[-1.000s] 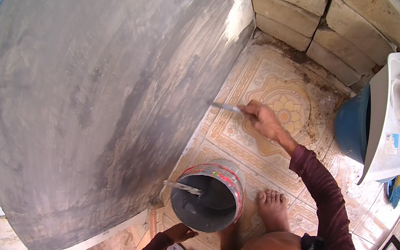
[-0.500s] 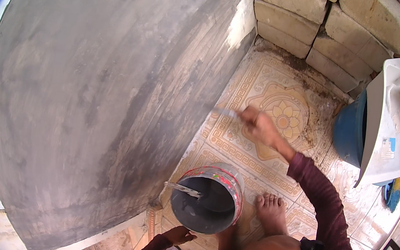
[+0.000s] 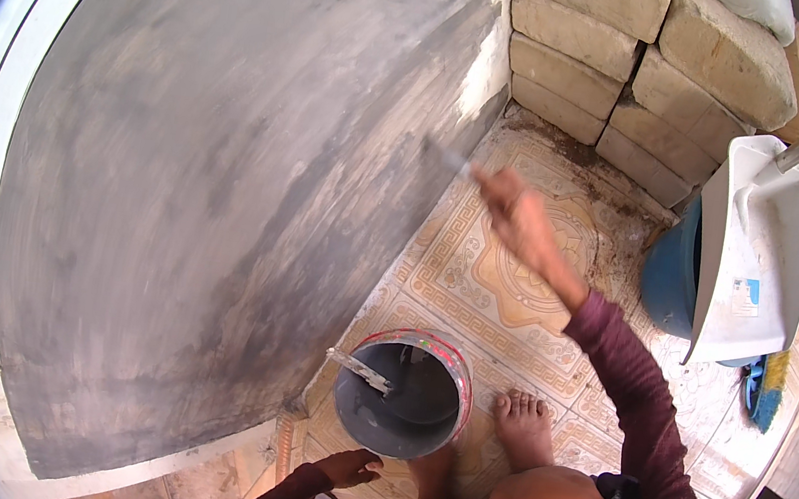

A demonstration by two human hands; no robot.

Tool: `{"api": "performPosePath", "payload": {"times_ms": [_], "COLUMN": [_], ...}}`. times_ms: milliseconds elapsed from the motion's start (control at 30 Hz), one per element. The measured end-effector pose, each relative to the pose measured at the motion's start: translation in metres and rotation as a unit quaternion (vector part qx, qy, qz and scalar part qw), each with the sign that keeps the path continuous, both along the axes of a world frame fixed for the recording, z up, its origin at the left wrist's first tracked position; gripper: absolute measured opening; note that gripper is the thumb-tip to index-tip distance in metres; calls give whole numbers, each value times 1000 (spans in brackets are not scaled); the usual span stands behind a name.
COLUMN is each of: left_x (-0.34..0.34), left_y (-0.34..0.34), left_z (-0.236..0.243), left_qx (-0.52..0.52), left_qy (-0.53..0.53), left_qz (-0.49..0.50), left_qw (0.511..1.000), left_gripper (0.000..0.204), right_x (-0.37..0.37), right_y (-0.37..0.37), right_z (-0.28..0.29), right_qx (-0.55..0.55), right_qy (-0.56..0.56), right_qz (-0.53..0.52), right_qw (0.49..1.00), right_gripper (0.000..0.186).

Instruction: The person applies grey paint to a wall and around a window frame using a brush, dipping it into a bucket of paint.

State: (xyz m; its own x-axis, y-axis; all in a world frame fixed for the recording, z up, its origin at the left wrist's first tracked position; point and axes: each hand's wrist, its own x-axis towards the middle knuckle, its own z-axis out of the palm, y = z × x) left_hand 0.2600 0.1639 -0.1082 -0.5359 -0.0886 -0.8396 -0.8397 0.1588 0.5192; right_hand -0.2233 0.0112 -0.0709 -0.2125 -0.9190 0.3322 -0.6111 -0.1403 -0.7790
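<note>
My right hand (image 3: 511, 207) is closed around a paintbrush (image 3: 452, 160), blurred by motion, whose dark tip meets the grey-coated wall (image 3: 196, 182). Streaks and patches of wetter dark grey run down the wall's right part. Below stands a bucket (image 3: 462, 384) with a red-marked rim, holding grey, paint-like liquid (image 3: 376, 428). A flat, grey-smeared stick (image 3: 358, 369) leans in it and juts over the left rim. My left hand (image 3: 351, 467) hovers just below the bucket's near side, fingers loosely bent and apart, with nothing seen in it.
Stacked pale blocks (image 3: 574, 71) line the far side. To the right, a white dustpan-like scoop (image 3: 757, 256) leans over a blue tub (image 3: 669, 270), near a blue-and-yellow brush head (image 3: 767, 389). My bare foot (image 3: 524, 430) rests on the patterned tile floor (image 3: 497, 348).
My right hand and the paintbrush have moved up along the wall. The view has shifted slightly, and my left hand has moved a little apart from the bucket.
</note>
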Motion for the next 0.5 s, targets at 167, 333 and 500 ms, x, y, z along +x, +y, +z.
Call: {"api": "performPosePath", "payload": {"times_ms": [167, 333, 500], "left_x": [0, -14, -1], "left_y": [1, -4, 1], "left_z": [8, 7, 13], "left_qx": [-13, 14, 13], "left_qy": [11, 20, 0], "left_qz": [10, 5, 9], "left_qw": [1000, 1000, 1000], "left_gripper": [39, 40, 39], "right_x": [20, -100, -30], "right_y": [26, -25, -14], "right_z": [23, 10, 28], "right_qx": [17, 37, 16], "right_qy": [7, -99, 15], "right_qz": [104, -158, -42], "right_qw": [994, 982, 999], "right_gripper": [40, 38, 38]}}
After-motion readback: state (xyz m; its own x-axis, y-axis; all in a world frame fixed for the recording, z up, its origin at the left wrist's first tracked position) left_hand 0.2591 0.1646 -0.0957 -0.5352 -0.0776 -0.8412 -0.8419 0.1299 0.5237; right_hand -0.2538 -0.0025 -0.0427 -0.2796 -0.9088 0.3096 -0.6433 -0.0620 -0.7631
